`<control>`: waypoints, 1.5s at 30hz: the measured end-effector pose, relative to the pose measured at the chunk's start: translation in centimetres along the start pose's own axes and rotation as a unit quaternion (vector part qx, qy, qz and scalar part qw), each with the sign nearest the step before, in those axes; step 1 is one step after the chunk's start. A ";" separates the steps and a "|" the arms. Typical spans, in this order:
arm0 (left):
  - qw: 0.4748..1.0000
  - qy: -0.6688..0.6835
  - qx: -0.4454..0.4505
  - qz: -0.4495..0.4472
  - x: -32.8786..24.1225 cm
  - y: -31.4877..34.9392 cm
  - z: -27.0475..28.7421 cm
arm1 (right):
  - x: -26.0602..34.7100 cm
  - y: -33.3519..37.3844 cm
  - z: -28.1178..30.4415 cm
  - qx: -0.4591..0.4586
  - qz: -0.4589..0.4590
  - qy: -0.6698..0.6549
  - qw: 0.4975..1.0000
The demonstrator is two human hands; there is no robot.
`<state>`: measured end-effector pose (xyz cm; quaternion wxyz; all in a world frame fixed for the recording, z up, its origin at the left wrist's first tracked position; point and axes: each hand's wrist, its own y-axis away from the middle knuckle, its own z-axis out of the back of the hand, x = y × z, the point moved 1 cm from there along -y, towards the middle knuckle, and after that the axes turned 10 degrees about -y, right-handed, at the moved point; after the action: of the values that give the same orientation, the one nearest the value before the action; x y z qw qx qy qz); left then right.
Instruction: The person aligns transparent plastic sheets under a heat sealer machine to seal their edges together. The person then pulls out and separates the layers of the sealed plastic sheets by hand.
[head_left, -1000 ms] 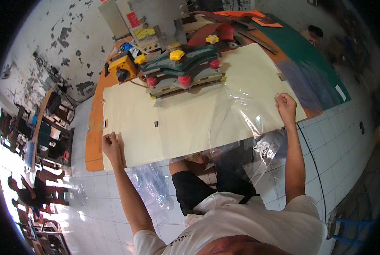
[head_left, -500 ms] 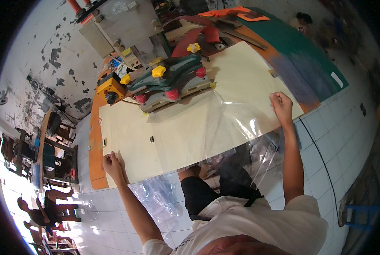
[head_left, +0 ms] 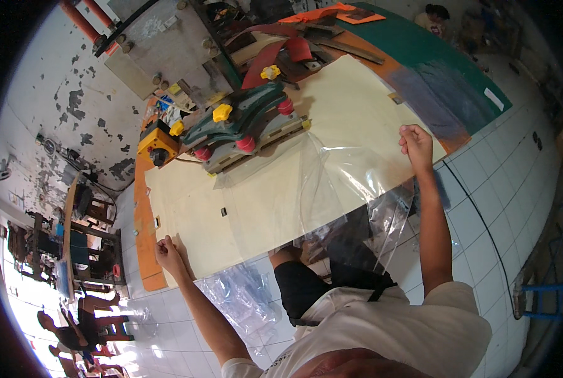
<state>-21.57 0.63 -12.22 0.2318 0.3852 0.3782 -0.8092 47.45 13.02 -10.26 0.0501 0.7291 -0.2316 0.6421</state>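
My left hand (head_left: 170, 254) is closed, its fingers curled, at the near left corner of a large cream sheet (head_left: 193, 236). My right hand (head_left: 416, 148) is closed too, fingers bent to the thumb, at or just above the sheet's right side. Whether anything is pinched in either hand does not show. Clear plastic film (head_left: 332, 173) spreads from under a green press head (head_left: 234, 123) with yellow knobs and red spacers. The film drapes over the near edge toward my lap, apart from my left hand and close below my right.
A yellow control box (head_left: 156, 146) with a black knob sits left of the press head. Behind lie red pieces and an orange sheet (head_left: 360, 15) on a green surface (head_left: 413, 44). Crumpled plastic (head_left: 240, 299) lies below the table. Other people are far left and far right.
The view has tilted a little, shifting the press leftward in the picture. Both hands stay closed in nearly the same places over the cream sheet.
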 end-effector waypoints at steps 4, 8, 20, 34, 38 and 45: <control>0.998 0.045 -0.001 0.034 0.6 0.1 0.6 | -0.1 -0.1 -0.2 -0.012 0.007 -0.053 0.998; 1.000 -0.004 -0.017 0.023 -0.1 0.1 0.5 | -0.4 -0.4 0.0 -0.014 0.013 -0.070 0.997; 0.998 0.042 -0.026 0.033 -1.6 0.5 0.7 | -0.6 -0.4 -0.3 -0.005 -0.006 -0.103 0.995; 0.998 0.041 -0.031 0.040 -1.0 0.2 0.7 | -0.5 -0.4 -0.4 0.000 0.011 -0.105 0.994; 0.996 0.060 -0.024 0.062 -0.6 0.2 0.8 | -0.8 -0.5 -0.4 -0.004 0.006 -0.104 0.995; 0.999 0.019 -0.026 0.044 -1.7 0.5 0.8 | -0.7 -0.3 -0.3 0.006 0.010 -0.112 0.994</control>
<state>-20.64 -0.16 -10.74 0.2699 0.4105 0.3865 -0.7805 47.29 13.63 -10.81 0.0130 0.7942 -0.2397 0.5582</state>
